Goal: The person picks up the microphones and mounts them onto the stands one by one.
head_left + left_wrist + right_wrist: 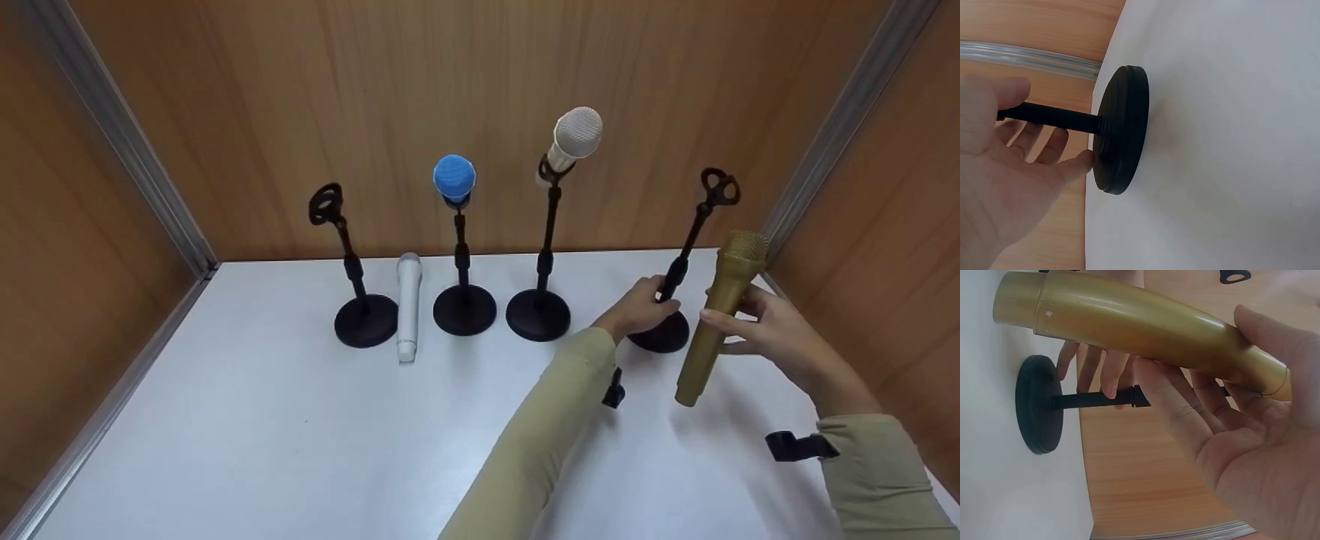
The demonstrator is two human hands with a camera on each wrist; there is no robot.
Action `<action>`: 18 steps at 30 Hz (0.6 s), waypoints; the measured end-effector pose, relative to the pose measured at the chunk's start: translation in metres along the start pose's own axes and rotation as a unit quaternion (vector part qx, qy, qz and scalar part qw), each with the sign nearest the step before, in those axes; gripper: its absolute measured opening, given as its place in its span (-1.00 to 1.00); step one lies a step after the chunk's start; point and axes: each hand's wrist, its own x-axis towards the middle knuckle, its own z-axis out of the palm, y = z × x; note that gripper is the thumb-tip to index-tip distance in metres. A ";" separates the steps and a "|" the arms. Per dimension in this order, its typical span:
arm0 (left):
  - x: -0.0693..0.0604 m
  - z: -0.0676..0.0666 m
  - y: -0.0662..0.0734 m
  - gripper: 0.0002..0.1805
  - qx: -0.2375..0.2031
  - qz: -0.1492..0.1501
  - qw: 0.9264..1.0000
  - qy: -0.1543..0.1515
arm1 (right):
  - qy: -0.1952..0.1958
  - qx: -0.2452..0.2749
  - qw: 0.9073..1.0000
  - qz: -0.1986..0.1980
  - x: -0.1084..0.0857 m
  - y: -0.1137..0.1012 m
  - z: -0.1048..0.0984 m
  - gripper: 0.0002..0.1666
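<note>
My right hand holds a gold microphone by its body, thumb on one side and fingers on the other. The microphone is tilted, its mesh head up and to the right, in front of the rightmost black stand. My left hand grips that stand's pole low down, just above the round base. In the left wrist view the thumb and fingers lie on opposite sides of the pole. The stand's clip at the top holds nothing.
A stand with a blue-headed microphone and one with a white microphone stand mid-table. Further left, another white microphone lies beside a stand with a bare clip. Wooden panels enclose the white table.
</note>
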 end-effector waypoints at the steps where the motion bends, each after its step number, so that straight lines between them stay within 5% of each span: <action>1: 0.000 0.000 -0.001 -0.50 0.015 0.004 1.000 0.003 | 0.000 0.000 1.000 -0.001 0.000 0.000 0.001 -0.17; 10: -0.016 -0.005 -0.013 -0.67 0.075 0.027 0.997 0.010 | -0.009 -0.028 1.000 0.001 -0.002 -0.006 0.007 -0.12; 18: -0.054 -0.031 -0.018 -0.68 0.084 0.037 0.996 -0.001 | -0.037 -0.045 0.998 -0.021 -0.003 -0.019 0.022 -0.11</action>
